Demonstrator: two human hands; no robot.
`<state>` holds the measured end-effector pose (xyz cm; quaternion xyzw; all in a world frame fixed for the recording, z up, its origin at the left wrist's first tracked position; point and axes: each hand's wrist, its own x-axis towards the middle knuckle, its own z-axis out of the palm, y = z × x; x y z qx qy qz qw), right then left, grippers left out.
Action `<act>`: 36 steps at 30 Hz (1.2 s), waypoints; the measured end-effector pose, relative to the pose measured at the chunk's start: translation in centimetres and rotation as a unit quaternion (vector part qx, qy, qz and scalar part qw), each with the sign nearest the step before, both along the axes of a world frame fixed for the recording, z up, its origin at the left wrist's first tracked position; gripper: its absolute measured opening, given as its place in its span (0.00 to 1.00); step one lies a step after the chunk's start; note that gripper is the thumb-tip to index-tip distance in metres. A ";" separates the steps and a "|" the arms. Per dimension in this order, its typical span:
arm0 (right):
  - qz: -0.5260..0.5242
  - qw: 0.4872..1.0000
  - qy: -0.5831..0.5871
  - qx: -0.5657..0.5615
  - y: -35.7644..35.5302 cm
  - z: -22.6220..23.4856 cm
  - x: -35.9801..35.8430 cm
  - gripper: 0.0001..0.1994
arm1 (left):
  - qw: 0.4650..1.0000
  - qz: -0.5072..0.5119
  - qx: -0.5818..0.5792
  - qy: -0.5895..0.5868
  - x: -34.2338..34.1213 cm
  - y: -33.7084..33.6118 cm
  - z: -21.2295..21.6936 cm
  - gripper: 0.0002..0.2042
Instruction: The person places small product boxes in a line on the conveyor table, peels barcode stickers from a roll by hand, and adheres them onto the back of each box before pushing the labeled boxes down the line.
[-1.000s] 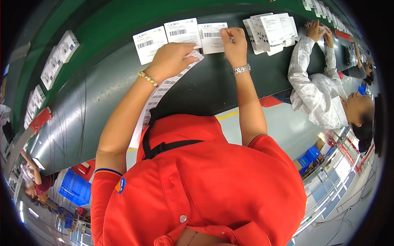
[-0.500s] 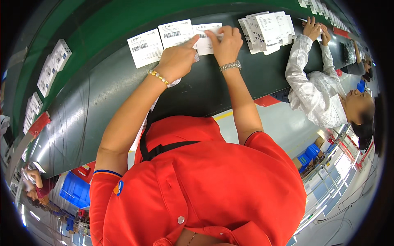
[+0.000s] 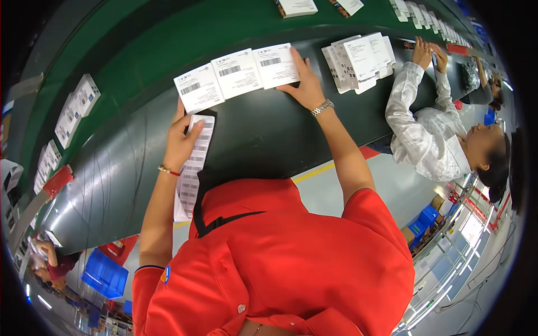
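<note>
Three flat white boxes lie edge to edge in a row on the dark table: a left box (image 3: 199,92), a middle box (image 3: 238,71) and a right box (image 3: 276,66). Each bears a barcode label on top. My left hand (image 3: 180,140) is at the row's left end, a finger along the left box's side. Its thumb lies on a long sheet of barcode labels (image 3: 193,168), which runs back toward my body. My right hand (image 3: 307,87) spreads round the right box's near right corner, index finger along its side and thumb at its near edge.
Stacked white boxes (image 3: 361,61) stand to the right of the row. Beyond runs a green belt (image 3: 151,39) carrying more boxes (image 3: 297,7). A co-worker in a white jacket (image 3: 420,120) works at the right. More boxes (image 3: 75,112) and a red piece (image 3: 58,182) are at the left.
My left hand has come off the box tops, back to the row's left end. My right hand has slid to the right box's outer side. The boxes now sit closer together.
</note>
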<state>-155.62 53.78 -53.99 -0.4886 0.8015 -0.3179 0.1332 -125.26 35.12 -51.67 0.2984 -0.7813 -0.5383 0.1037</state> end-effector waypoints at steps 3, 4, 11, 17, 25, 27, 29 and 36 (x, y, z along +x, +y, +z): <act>-0.016 0.997 -0.074 -0.023 -1.3 0.4 0.3 0.49 | 0.997 0.025 0.067 0.029 0.3 -0.6 -0.1 0.10; -0.021 0.994 -0.094 -0.058 -1.7 0.5 0.5 0.44 | 0.997 0.053 0.042 0.041 0.1 -1.5 0.7 0.10; -0.126 0.987 0.099 0.018 -17.0 4.2 -0.5 0.33 | 0.990 0.092 0.058 -0.089 -1.5 -15.2 4.4 0.12; 0.014 0.988 0.031 0.148 -26.2 1.4 2.9 0.22 | 0.976 0.061 -0.054 -0.201 0.4 -26.6 -0.8 0.14; -0.266 0.918 0.286 0.066 -10.2 -1.1 -27.0 0.24 | 0.996 -0.056 -0.007 -0.070 -6.2 -16.1 5.2 0.18; -0.298 0.916 -0.197 0.181 -7.9 -1.2 -29.5 0.26 | 0.983 -0.156 0.090 -0.026 -10.1 -13.3 4.4 0.18; -0.197 0.908 0.208 0.305 -9.4 0.0 -25.3 0.29 | 0.966 -0.166 0.198 0.002 -14.5 -10.7 4.2 0.13; -0.328 0.938 0.064 0.092 -15.3 -3.0 -9.9 0.31 | 0.982 -0.099 0.160 0.032 -21.5 -8.1 -3.0 0.12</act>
